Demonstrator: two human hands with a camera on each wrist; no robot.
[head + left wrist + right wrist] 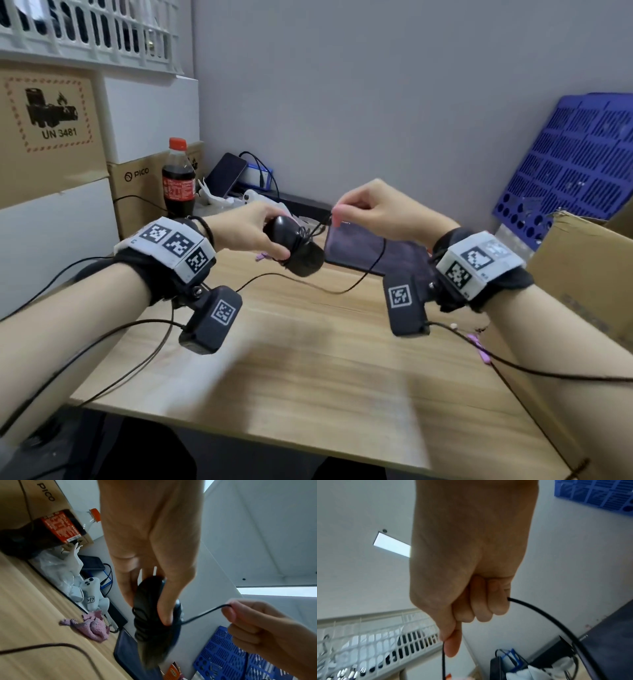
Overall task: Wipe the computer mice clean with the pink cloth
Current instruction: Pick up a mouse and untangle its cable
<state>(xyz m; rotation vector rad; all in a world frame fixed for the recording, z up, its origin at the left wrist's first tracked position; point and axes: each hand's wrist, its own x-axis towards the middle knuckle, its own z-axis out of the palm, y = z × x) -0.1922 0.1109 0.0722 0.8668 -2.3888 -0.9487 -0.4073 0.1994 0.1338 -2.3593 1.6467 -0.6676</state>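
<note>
My left hand (251,228) grips the glossy black corded computer mouse (294,245) while my right hand (371,210) pinches its thin black cable (371,265).

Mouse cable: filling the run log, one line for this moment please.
left hand grips black mouse | right hand pinches cable | pink cloth on table

Cloth (91,626) on table (308,359) — left of tablet (370,250) (bottle (178,181) behind).
</note>
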